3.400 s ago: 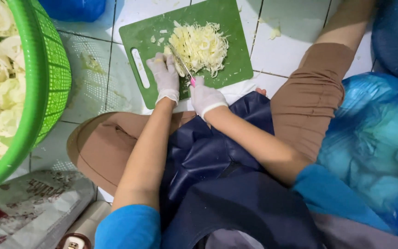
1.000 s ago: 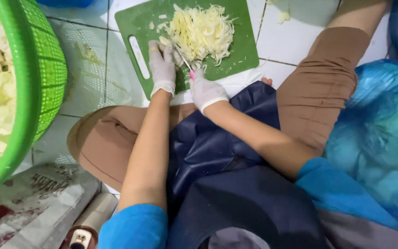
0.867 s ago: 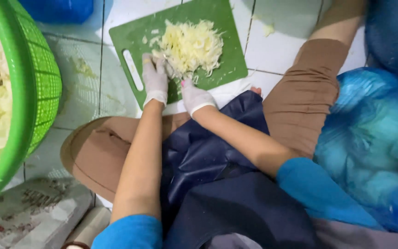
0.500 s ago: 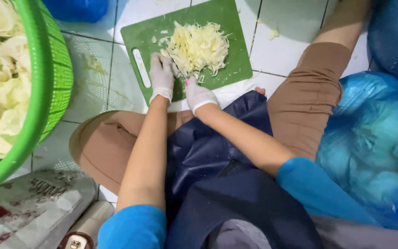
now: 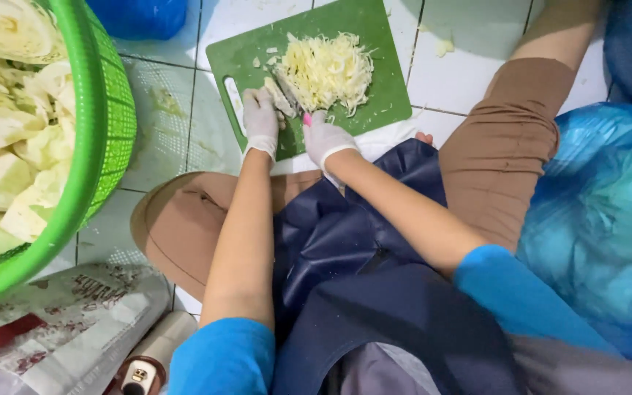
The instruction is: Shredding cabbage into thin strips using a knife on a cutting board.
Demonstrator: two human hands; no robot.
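On the green cutting board [image 5: 374, 88], at about twelve o'clock from the seated person, sits a heap of shredded cabbage [image 5: 327, 69], pale and finely cut, which by its bulk suggests that most of this piece is already sliced; at its eight o'clock edge lies a small uncut cabbage wedge [image 5: 279, 96], so only a little seems left to cut here; the gloved left hand [image 5: 260, 121] presses down on that wedge with fingers curled over it, pinning rather than lifting; the gloved right hand [image 5: 325, 139] is clenched around a pink-handled knife [image 5: 292, 99], whose blade runs toward eleven o'clock into the edge of the heap; much of the blade is lost against the shreds, so whether it is mid-cut or resting I cannot tell; stray bits dot the board and the white tiled floor [image 5: 469, 44]; at nine o'clock a green basket [image 5: 104, 132] holds large cabbage pieces, cut off by the frame, so how much remains there is unclear; at three o'clock a blue plastic bag [image 5: 601, 219] shows pale contents too blurred to name; a dark apron [image 5: 374, 292] covers the lap; at seven o'clock lie a printed sack [image 5: 60, 322] and a roll, partly cropped.
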